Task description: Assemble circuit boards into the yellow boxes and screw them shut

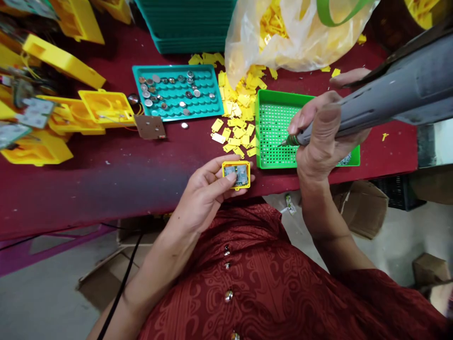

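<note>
My left hand (208, 186) is closed around a small yellow plastic case (248, 175), thumb pressed on the circuit board (242, 173) inside it. The case's open side faces up, near the table's front edge. In my right hand (323, 137) is a grey electric screwdriver (385, 80), its fingers wrapped round the front of the body. The bit points left and down over a green perforated tray (258, 130). Small metal screws lie in that tray, partly hidden by my right hand.
Loose yellow plastic pieces (244, 99) are strewn behind the case, spilling near a clear plastic bag (244, 42). A teal tray (208, 94) holds button-like metal cells. Larger yellow housings (106, 106) with wires crowd the left. Stacked teal trays (187, 28) stand at the back.
</note>
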Available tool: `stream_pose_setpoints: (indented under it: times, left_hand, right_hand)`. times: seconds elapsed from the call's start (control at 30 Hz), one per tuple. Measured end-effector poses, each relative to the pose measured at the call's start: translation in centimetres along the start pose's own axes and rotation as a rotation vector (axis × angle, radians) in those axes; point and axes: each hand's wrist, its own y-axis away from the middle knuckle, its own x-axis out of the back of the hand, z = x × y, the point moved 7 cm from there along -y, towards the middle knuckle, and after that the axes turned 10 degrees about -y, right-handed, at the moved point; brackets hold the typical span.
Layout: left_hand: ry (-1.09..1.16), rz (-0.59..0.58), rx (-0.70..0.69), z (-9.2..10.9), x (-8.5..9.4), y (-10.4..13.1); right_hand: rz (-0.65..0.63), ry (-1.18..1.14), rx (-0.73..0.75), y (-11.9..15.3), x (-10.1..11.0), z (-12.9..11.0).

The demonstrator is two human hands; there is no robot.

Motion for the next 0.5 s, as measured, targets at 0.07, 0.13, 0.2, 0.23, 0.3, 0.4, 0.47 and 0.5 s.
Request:
stream_pose_setpoints:
  times: [0.07, 0.13, 0.2, 0.23, 0.3, 0.4, 0.47, 0.5]
  left_hand:
    - [-0.015, 0.001, 0.005, 0.08, 0.07, -0.07]
    - [-0.032, 0.000, 0.004, 0.17, 0.11, -0.17]
    - [-0.040, 0.000, 0.002, 0.26, 0.13, -0.24]
    - [-0.038, 0.001, 0.003, 0.29, 0.14, -0.25]
    - [-0.026, 0.006, 0.005, 0.36, 0.16, -0.25]
    - [-0.013, 0.012, 0.008, 0.48, 0.15, -0.22]
    - [-0.009, 0.012, 0.011, 0.55, 0.12, -0.21]
    - [-0.003, 0.013, 0.008, 0.60, 0.12, -0.20]
  right_hand:
    - [0.024, -0.021, 0.033, 0.01, -0.10, -0.33]
    - [0.050, -0.084, 0.074, 0.03, -0.09, -0.45]
    - [0.062, -0.109, 0.105, 0.03, -0.09, -0.33]
    - [0.056, -0.099, 0.108, 0.02, -0.15, -0.20]
    - [0.046, -0.088, 0.105, -0.01, -0.17, 0.03]
    - [0.055, -0.125, 0.097, 0.08, 0.03, 0.15]
    - [0.072, -0.102, 0.080, 0.25, 0.12, 0.29]
    - [0.080, -0.066, 0.066, 0.33, 0.10, 0.45]
